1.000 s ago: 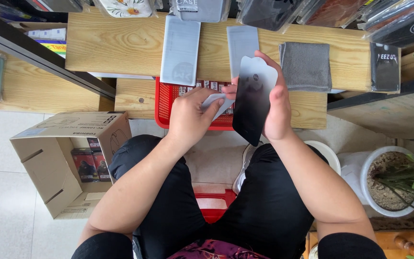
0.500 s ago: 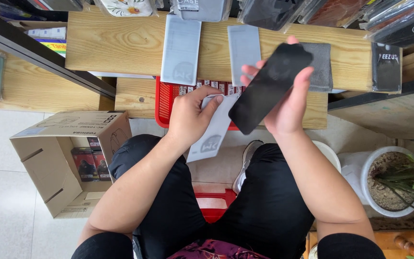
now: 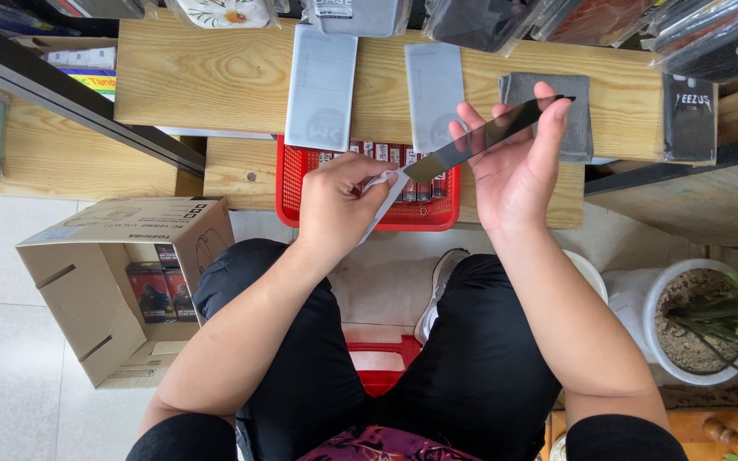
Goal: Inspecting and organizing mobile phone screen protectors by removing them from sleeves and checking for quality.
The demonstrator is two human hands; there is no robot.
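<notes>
Wooden counter (image 3: 215,94) boards are sitting in front of a person, with a red basket (image 3: 301,205) below. The right hand (image 3: 518,166) is now holding the dark glass sheet (image 3: 489,137) edge-on, tipped flatter than before. The left hand (image 3: 335,205) is pinching the thin clear film (image 3: 383,198), which is peeling off its near end.

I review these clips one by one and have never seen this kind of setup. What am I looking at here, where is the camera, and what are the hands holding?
No machine here: a camera worn on a seated person's head looks down at their bare hands and lap. The right hand holds a thin dark glass sheet edge-on. The left hand pinches a clear film at the sheet's lower end. Ahead, a wooden bench carries two grey sleeves and a grey cloth; a red basket sits below. A cardboard box stands on the floor on the left.
</notes>
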